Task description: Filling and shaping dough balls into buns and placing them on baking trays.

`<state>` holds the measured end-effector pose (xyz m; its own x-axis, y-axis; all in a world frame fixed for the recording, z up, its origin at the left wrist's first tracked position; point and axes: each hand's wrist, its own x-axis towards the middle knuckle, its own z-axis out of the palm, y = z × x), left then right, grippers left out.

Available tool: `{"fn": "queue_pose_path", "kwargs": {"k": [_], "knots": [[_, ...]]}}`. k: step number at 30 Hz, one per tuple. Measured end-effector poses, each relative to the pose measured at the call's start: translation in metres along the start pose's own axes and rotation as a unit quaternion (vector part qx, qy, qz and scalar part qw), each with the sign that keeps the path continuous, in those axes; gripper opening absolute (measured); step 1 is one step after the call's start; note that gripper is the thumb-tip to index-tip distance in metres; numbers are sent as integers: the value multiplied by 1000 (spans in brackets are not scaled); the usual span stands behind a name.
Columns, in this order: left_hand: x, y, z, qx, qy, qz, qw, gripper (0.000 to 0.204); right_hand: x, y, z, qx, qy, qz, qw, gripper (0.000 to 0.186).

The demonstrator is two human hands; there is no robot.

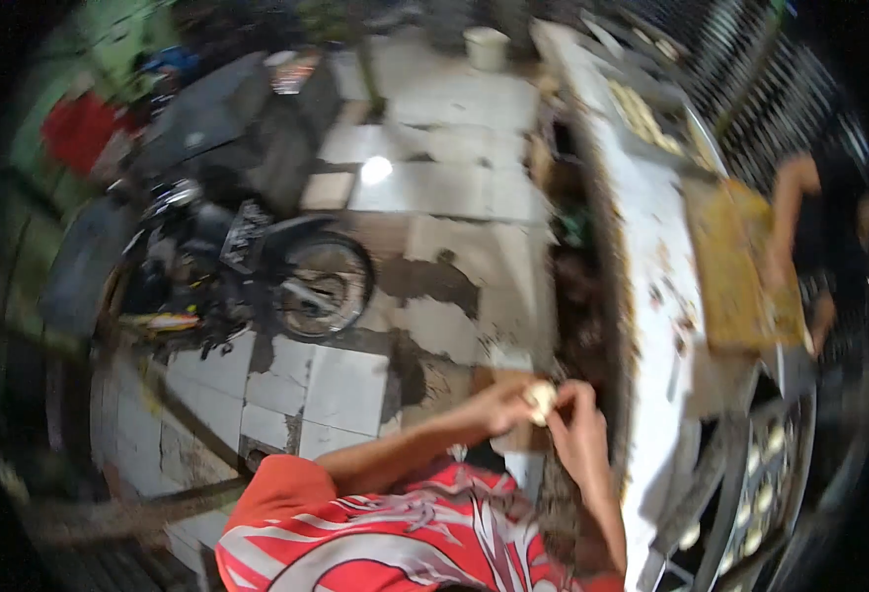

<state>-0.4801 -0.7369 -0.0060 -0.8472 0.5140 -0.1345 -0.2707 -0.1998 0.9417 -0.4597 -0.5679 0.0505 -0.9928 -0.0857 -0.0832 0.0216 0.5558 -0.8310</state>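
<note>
A motorbike (pixel 257 271) is standing on the cracked tile floor (pixel 434 187), far off to the left. Lower down, the person's red and white shirt (pixel 375 533) is filling the bottom edge. Both hands are meeting near the middle. The left hand (pixel 501 407) is pinching a small pale lump of dough (pixel 541 400), and the right hand (pixel 577 434) is closing on its other side, so both are squeezing the dough together. The dough is sitting between the fingertips, just beside the long white table (pixel 651 296). Further right, a yellow board (pixel 735 266) is lying on the table, and another person's arm (pixel 785 227) is reaching over it. Pale dough balls (pixel 760 493) are resting on a tray (pixel 799 434) below.
</note>
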Motion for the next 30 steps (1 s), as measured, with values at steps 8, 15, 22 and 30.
{"fn": "queue_pose_path", "kwargs": {"k": [8,15,22,30], "knots": [[-124,-61,-39,-341,2,-244,908,30,-89,-25,93,46,-65,-87,993,10],[-169,-70,-19,-357,-116,-285,882,29,-150,-64,95,6,-78,-105,991,11],[-197,-76,71,-167,-231,-193,939,42,-233,-20,30,-15,-116,-61,991,11],[-196,-174,280,-244,-234,-216,916,38,-427,115,-37,340,180,228,895,16]]}}
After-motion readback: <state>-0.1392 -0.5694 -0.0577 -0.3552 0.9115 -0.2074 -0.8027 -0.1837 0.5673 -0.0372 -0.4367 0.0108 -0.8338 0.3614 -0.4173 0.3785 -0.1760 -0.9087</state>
